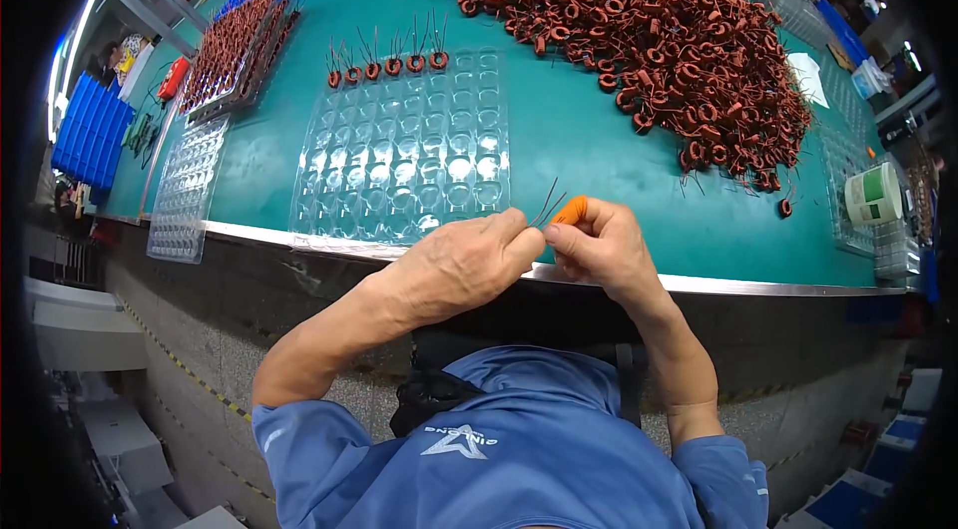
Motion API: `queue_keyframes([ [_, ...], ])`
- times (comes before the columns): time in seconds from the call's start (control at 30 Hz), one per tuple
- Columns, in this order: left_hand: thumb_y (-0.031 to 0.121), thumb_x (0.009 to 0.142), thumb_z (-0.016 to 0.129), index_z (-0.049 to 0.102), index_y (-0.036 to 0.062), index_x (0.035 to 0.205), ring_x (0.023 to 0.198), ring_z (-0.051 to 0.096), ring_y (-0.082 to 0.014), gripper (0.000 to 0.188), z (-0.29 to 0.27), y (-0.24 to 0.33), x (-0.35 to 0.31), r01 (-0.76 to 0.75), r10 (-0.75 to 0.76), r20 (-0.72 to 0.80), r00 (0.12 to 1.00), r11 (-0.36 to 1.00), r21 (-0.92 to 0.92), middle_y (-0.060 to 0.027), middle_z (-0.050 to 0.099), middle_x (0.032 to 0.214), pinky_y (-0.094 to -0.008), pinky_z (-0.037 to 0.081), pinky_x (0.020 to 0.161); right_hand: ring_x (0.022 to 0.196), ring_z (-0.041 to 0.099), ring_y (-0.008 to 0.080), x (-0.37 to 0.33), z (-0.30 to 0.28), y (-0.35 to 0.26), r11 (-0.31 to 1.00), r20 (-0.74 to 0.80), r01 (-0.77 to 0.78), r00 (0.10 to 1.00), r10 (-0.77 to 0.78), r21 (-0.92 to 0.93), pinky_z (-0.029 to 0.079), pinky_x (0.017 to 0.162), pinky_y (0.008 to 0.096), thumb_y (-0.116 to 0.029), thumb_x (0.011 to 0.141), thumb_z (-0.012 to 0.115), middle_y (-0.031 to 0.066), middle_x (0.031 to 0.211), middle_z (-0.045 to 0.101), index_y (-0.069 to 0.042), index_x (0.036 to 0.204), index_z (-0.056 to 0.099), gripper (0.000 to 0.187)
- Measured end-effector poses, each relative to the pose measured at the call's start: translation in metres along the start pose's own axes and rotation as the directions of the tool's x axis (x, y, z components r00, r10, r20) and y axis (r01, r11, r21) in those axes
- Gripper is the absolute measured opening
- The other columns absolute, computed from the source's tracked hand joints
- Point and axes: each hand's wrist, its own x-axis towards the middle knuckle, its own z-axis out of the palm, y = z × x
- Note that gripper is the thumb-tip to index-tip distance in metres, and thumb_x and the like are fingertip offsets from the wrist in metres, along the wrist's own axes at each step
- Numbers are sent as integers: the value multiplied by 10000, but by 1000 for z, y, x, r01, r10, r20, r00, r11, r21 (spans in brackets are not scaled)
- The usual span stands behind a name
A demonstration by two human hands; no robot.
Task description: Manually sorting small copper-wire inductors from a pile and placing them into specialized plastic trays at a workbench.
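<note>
Close together at the table's front edge, my left hand (pixel 464 260) and my right hand (pixel 617 248) are both closed in a pinch. Thin dark wire leads (pixel 549 206) stick up between them, like those on the wire-wound ring coils nearby. The ring itself is hidden by my fingers. An orange finger cot (pixel 572 211) covers a fingertip of my right hand. Just left of my hands lies a clear plastic blister tray (pixel 344 200). Several reddish-brown ring coils (pixel 394 66) stand along its far row, their leads pointing up.
A large heap of loose ring coils (pixel 649 30) covers the far right of the green table (pixel 559 130). Stacked filled trays (pixel 235 55) stand at the far left, near another clear tray (pixel 188 190) overhanging the edge. A white tub (pixel 872 195) lies at the right.
</note>
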Motion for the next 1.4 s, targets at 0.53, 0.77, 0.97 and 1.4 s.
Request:
queue_keyframes([
  [0.53, 78, 767, 658, 530, 17, 958, 706, 581, -222, 239, 15, -3, 3, 44, 21, -185, 982, 938, 343, -122, 547, 875, -329, 495, 609, 539, 523, 49, 2, 16, 4, 974, -252, 99, 956, -149, -202, 407, 465, 209, -131, 859, 639, 10, 616, 585, 33, 868, 622, 165],
  [0.77, 98, 925, 590, 419, 6, 1102, 715, 609, -157, 262, 29, 9, 1, -107, -436, -167, 884, 159, -981, -122, 575, 927, -298, 539, 636, 497, 446, 24, 2, 15, -8, 974, -195, 217, 960, -200, 70, 320, 437, 193, -155, 855, 670, -25, 584, 536, -5, 826, 618, 161],
  [0.97, 107, 971, 478, 344, 0, 1182, 756, 588, -135, 272, 43, 12, -4, 34, -550, -46, 834, 134, -990, -104, 551, 937, -271, 524, 688, 580, 540, 47, 1, 17, -2, 924, -147, 301, 929, -340, -235, 400, 496, 193, -142, 873, 654, 22, 662, 623, 30, 859, 630, 174],
  [1.4, 209, 995, 463, 477, -10, 1126, 643, 551, -103, 255, 44, 4, -18, 65, -585, -18, 811, 121, -991, -53, 549, 796, -233, 473, 583, 608, 600, 79, 1, 33, 4, 795, -191, 456, 807, -559, -399, 480, 562, 218, -102, 815, 740, 38, 724, 646, -5, 1120, 564, 366],
])
